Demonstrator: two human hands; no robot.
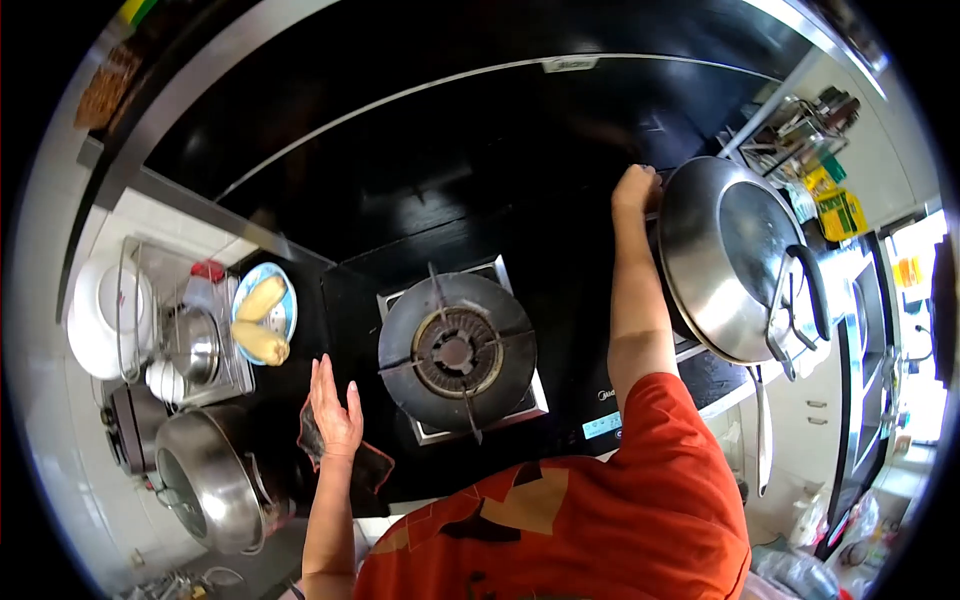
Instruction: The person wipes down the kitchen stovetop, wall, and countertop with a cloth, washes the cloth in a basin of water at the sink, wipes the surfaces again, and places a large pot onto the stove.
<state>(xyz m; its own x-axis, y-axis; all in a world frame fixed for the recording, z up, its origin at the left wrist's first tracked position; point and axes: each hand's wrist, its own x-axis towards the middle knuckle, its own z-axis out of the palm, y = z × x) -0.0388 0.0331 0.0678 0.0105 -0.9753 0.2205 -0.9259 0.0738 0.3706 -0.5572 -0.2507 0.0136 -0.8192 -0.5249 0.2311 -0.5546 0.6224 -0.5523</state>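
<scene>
My left hand (337, 412) is raised with its fingers stretched out, holding nothing, above a dark cloth with a red edge (372, 465) left of the bare gas burner (455, 350). On the right, my right hand (637, 188) is closed at the far left side of a large wok (708, 260) with a metal and glass lid. What its fingers grip there is too small to make out. The lid has a black handle (815, 290), and a long metal pan handle (763, 430) points toward the front.
Two peeled pale pieces lie on a blue-rimmed plate (290, 305) at the left. Beside it are a dish rack (240, 375) with bowls and a large steel pot (205, 480). A rack of utensils (800, 130) and yellow packages (840, 213) stand behind the wok.
</scene>
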